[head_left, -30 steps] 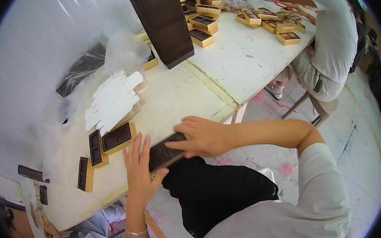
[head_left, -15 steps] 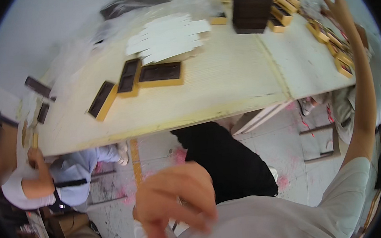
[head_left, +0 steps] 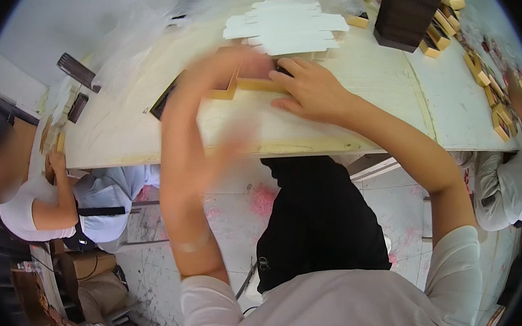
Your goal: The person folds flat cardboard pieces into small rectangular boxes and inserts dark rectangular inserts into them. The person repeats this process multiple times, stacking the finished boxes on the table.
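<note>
My right hand point(head_left: 315, 90) is at the right end of a yellow box with a dark inside point(head_left: 261, 85). Its fingers reach over the dark part, and the thumb is spread apart from them near the front side. My left hand point(head_left: 220, 71) is smeared by motion above the same group of boxes, so its fingers cannot be made out. Partly behind it are a second yellow box point(head_left: 224, 94) and a third dark-lined box point(head_left: 164, 102), mostly covered by my left forearm.
White flat card blanks point(head_left: 284, 26) lie behind the boxes. A tall dark stack point(head_left: 413, 7) stands at the back right, with several yellow boxes point(head_left: 438, 35) beside it. Clear plastic film point(head_left: 135, 47) lies at the back left. One person point(head_left: 47, 207) sits at left, another point(head_left: 503, 196) at right.
My right hand has come down from the far right to the box. My left hand has moved forward from near my body to over the boxes. The view has shifted.
</note>
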The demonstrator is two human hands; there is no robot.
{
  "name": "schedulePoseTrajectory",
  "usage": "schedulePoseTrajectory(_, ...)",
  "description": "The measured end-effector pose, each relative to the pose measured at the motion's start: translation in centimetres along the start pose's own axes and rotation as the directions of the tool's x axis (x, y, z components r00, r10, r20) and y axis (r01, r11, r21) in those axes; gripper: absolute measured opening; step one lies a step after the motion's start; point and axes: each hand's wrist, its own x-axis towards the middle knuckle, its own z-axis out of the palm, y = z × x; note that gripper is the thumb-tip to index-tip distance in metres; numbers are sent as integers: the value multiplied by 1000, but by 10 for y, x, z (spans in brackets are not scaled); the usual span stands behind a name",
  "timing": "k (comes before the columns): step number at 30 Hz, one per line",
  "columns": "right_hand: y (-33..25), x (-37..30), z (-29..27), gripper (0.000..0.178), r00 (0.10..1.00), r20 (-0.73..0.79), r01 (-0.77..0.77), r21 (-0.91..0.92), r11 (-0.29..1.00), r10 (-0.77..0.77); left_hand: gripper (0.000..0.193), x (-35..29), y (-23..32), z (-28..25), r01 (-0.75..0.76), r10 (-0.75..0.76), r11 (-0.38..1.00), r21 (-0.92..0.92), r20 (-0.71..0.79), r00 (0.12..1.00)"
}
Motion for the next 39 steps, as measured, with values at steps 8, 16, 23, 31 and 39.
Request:
schedulePoseTrajectory(8,2,-8,6,39,996,-53,66,-25,997,-67,105,29,-139,-22,476,-741,417,774,-14,671)
schedulePoseTrajectory(16,-39,-122,-47,25,970,17,222,359,907,-244,50,-25,-154,-18,-29,-168,540,841,141,976)
schedulePoseTrajectory(23,66,-185,-221,50,874,460,-137,-76,988,157,54,-39,-139,-24,-100,11,738,667,136,991)
schedulePoseTrajectory(31,56,-127,-192,48,799,-545,67,-343,937,-256,74,-40,-125,-65,190,-424,574,796,90,901)
schedulePoseTrajectory(39,-3,22,-3,63,1000,-1,-26,23,999,26,77,-51,-137,-33,20,-239,772,636,260,935)
